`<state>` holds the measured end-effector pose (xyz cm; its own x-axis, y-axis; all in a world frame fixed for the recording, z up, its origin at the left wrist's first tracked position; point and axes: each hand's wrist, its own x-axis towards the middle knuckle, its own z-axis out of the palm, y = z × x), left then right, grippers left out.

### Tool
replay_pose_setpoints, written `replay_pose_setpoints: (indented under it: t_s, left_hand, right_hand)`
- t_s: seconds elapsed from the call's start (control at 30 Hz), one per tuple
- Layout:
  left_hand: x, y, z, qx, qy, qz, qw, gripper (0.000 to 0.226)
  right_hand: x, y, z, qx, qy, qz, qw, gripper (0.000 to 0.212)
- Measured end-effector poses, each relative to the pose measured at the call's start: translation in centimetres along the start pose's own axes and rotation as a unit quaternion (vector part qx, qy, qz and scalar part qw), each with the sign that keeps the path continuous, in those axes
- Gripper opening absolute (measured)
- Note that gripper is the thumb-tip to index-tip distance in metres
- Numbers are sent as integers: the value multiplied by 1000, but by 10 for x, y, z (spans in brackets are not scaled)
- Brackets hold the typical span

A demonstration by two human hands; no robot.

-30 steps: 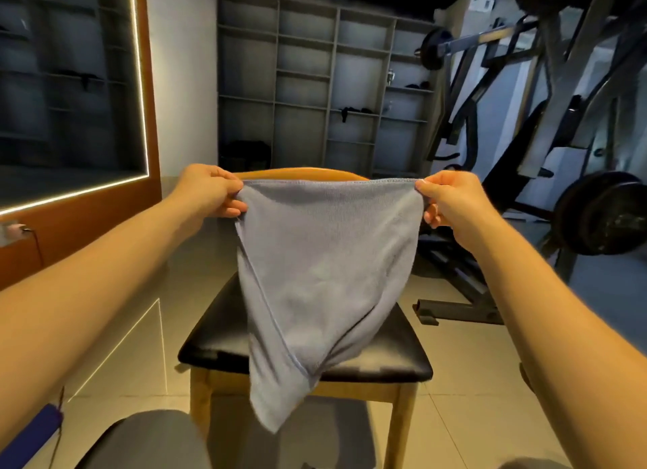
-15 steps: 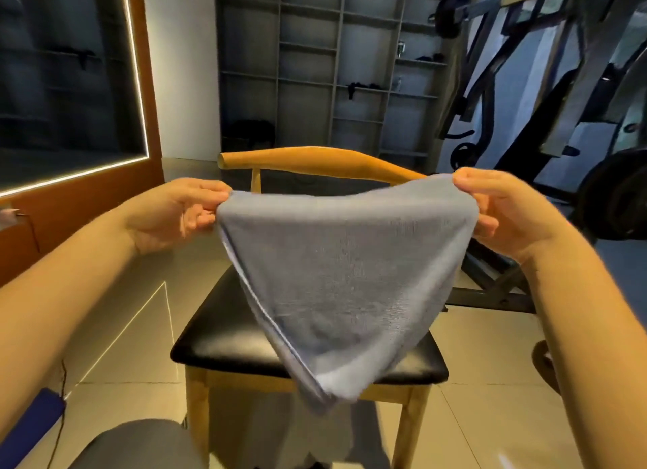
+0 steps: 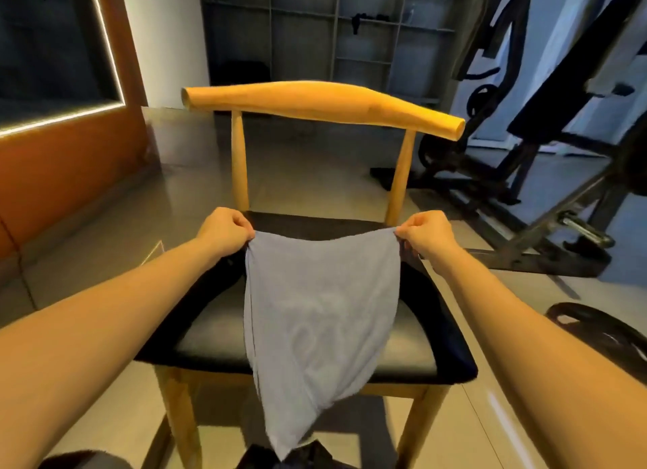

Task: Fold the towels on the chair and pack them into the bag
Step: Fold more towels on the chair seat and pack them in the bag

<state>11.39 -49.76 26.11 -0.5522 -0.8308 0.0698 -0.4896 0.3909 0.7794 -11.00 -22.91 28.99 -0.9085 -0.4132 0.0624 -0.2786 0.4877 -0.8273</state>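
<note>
Head camera looks down on a wooden chair with a black padded seat. We see the left hand pinching one top corner of a grey towel between thumb and curled fingers, above the back left part of the chair seat. The right hand pinches the other top corner in the same way, above the back right part of the seat, near the right post of the chair back. Between the hands the upper edge of the towel sags a little. The towel spreads over the middle of the seat; whether it rests on the seat or hangs just above it, we cannot tell. Its lower part narrows to a point that hangs past the front edge of the chair. Below this point, in front of the chair, is a dark object which we cannot identify. Behind the chair stands a grey shelf unit. To the right of the chair we see black gym equipment and a black weight plate on the floor. To the left of the chair is an orange wall panel with a light strip.
</note>
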Motion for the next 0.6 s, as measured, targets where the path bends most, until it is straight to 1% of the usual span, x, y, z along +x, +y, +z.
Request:
replay_pose_setpoints:
  t_s: [0.13, 0.23, 0.43, 0.53, 0.6]
  left_hand:
    - [30, -7, 15, 28, 3, -1, 1000, 13]
    - [49, -14, 27, 46, 0, 2, 999, 12]
    - [68, -18, 45, 95, 9, 14, 995, 16]
    - [64, -19, 49, 122, 6, 8, 993, 9]
    - [57, -18, 47, 120, 18, 13, 992, 14]
  right_hand:
    - [32, 9, 18, -24, -12, 52, 998, 14]
    - [50, 16, 28, -56, -20, 72, 996, 15]
    - [71, 24, 45, -69, 2, 65, 995, 15]
    - [70, 28, 46, -74, -1, 69, 995, 11]
    - [62, 27, 40, -78, -10, 60, 995, 10]
